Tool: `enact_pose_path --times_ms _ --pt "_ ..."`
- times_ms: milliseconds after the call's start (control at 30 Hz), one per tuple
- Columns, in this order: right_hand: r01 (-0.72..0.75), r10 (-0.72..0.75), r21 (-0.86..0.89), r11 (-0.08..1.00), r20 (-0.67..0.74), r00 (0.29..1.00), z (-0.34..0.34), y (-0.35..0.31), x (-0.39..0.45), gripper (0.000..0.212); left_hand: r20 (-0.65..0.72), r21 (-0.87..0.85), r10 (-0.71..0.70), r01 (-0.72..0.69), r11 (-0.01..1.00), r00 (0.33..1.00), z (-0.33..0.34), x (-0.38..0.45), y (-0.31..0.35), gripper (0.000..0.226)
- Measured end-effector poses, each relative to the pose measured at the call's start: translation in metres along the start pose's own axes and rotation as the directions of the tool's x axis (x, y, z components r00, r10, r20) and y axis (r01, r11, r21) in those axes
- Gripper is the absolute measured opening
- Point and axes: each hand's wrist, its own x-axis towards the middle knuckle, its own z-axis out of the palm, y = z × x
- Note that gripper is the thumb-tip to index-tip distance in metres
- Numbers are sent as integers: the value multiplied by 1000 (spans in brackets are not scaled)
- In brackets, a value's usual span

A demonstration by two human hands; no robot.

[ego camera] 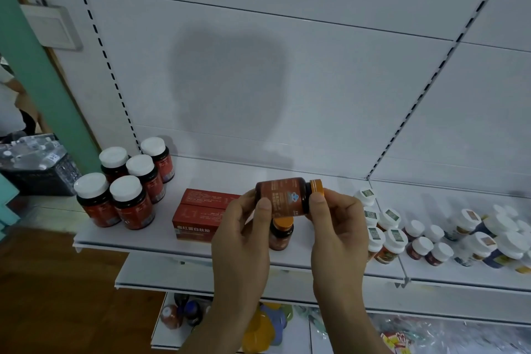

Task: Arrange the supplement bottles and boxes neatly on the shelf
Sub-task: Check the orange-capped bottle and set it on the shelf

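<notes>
— What's that amber bottle [283,196] made of? 
— Glossy dark plastic by the look of it, with a ribbed orange cap [317,187] and a matt paper label. 
— And the shelf [201,178]? 
— Smooth white painted metal, faint sheen. 
— Those red boxes [201,214]? 
— Matt card. The white lids [113,156] on the left look like smooth plastic; the floor [43,282] is polished brown wood.

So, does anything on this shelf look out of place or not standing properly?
Only one thing: the orange-capped bottle lies sideways, held above the shelf by both hands, left and right. The white-capped bottles and red boxes stand in order.
</notes>
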Motion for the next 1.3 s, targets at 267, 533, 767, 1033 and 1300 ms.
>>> enact_pose_path --times_ms 267,533,767,1033,1300 --pt "39 -39 -65 997 2 999 2 2 2 24 -17 19 22 -22 1000 1000 1 0 -1 11" --pt "227 -226 -27 974 38 973 0 -3 -1 39 77 -24 -184 187 982 980 5 10 -16 20" --pt "461 -441 -275 844 134 887 -4 -1 -2 60 200 15 -260 263 965 945 12 8 -19 26" --pt "558 -541 -300 774 147 828 -13 3 1 44 230 -118 -284 316 941 931 14 3 -14 24" --pt "292 -295 -318 902 41 955 -27 15 8 16 99 -109 -30 41 993 995 12 -5 -2 18"
